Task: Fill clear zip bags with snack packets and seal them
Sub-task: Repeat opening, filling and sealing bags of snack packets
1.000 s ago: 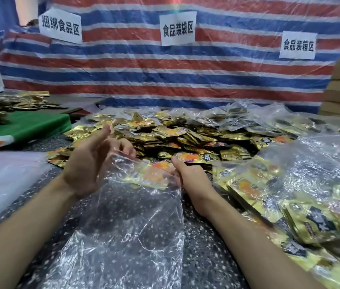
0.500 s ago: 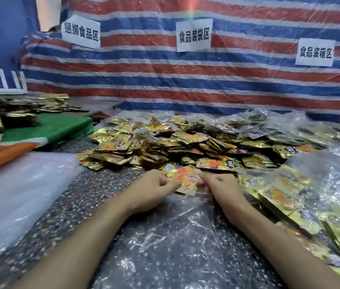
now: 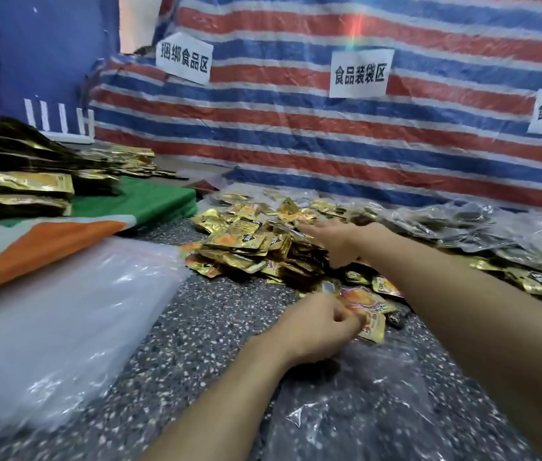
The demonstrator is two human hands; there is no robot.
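A clear zip bag (image 3: 372,414) lies flat on the speckled table, its mouth pointing away from me. An orange-and-gold snack packet (image 3: 367,311) sits at that mouth. My left hand (image 3: 321,327) has its fingers curled and pinches the bag's top edge beside this packet. Beyond it spreads a pile of gold snack packets (image 3: 246,247). My right hand (image 3: 336,239) reaches over the pile with its fingers stretched out, resting on the packets and holding nothing that I can see.
A stack of empty clear bags (image 3: 50,327) lies at the left, next to a green and orange cloth (image 3: 96,224) bearing stacked gold packets (image 3: 17,184). Filled clear bags (image 3: 482,234) lie at the right. A striped tarp (image 3: 329,134) with paper signs closes the back.
My right hand has let go of the bag's mouth and reached forward onto the pile. My left hand stays at the bag's edge. The view has swung to the left.
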